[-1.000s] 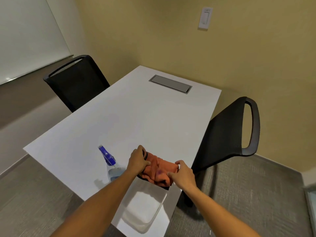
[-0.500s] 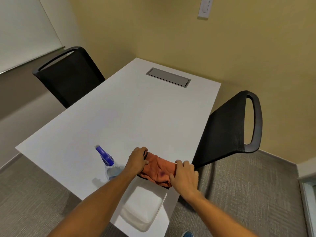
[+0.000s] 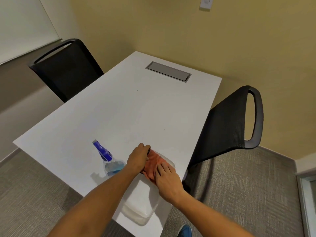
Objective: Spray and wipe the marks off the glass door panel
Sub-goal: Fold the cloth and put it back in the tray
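The white rectangular worktop (image 3: 119,108) carries everything; no glass door panel is clearly seen. The clear plastic spray bottle with blue trigger (image 3: 109,161) stands just left of the left hand (image 3: 138,157), its nozzle pointing away, so the left hand is nearer. That hand grips the orange cloth (image 3: 153,163); the right hand (image 3: 166,178) lies flat on it. Compared with earlier, the right hand moved over the cloth.

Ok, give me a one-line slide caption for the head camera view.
Both hands, left gripping and right pressing, gather an orange cloth beside a spray bottle on a white table.
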